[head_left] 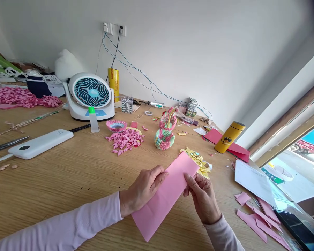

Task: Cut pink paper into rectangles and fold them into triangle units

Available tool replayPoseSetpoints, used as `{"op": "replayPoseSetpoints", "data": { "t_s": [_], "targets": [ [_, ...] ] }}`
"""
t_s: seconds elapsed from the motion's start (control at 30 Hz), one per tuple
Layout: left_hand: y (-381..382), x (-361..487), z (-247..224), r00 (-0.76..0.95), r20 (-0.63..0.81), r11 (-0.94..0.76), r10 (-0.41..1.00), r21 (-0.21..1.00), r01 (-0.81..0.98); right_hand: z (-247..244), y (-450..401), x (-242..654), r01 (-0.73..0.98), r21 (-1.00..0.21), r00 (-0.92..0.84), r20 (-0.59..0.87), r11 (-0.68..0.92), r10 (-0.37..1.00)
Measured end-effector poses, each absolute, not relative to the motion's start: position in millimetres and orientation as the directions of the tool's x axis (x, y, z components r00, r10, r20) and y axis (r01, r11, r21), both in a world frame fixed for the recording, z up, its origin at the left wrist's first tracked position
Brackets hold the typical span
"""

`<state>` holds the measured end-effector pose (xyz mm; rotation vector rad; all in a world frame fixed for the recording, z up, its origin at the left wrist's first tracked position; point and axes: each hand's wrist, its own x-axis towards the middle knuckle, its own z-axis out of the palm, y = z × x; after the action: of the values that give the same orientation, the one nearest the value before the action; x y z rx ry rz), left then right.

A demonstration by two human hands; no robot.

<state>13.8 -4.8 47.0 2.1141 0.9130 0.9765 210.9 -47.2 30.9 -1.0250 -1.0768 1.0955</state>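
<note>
A long folded pink paper [163,200] is held aslant above the table, its upper end toward the right. My left hand [146,186] grips its left long edge, thumb on top and the other fingers partly hidden. At the right edge, near the upper end, my right hand [200,195] pinches the paper between thumb and fingers. Just beyond that end lies a pile of folded yellow paper pieces [202,166]. Folded pink pieces [127,139] are heaped farther left, beside a pink paper bowl [116,126]. A multicoloured paper basket [164,139] stands behind the paper.
A white fan [91,94], a glue bottle [93,120] and a white power bank [42,143] are on the left. To the right are a yellow flask [229,137], red paper [238,152], pink strips [251,225] and a dark phone [297,228]. Cables hang on the wall.
</note>
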Motion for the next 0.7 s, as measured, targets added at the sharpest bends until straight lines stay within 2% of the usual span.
{"op": "replayPoseSetpoints", "data": {
  "t_s": [0.13, 0.43, 0.53, 0.63, 0.7],
  "targets": [
    [-7, 14, 48, 0.49, 0.332, -0.529, 0.806, 0.775, 0.345, 34, -45, 209, -0.175, -0.97, 0.153, 0.144, 0.17, 0.978],
    [-10, 19, 41, 0.497, 0.326, -0.527, 0.804, 0.778, 0.342, 41, -38, 201, -0.238, -0.93, 0.408, 0.165, 0.279, 0.898],
    [-8, 19, 37, 0.472, 0.349, -0.532, 0.809, 0.777, 0.336, 46, -36, 198, -0.261, -0.929, 0.314, 0.175, 0.262, 0.933],
    [-5, 16, 38, 0.463, 0.363, -0.538, 0.809, 0.774, 0.333, 51, -32, 195, -0.302, -0.941, 0.172, 0.101, 0.15, 0.98],
    [-3, 12, 41, 0.47, 0.354, -0.533, 0.809, 0.778, 0.332, 53, -28, 195, -0.318, -0.942, 0.14, 0.066, 0.108, 0.988]
  ]
}}
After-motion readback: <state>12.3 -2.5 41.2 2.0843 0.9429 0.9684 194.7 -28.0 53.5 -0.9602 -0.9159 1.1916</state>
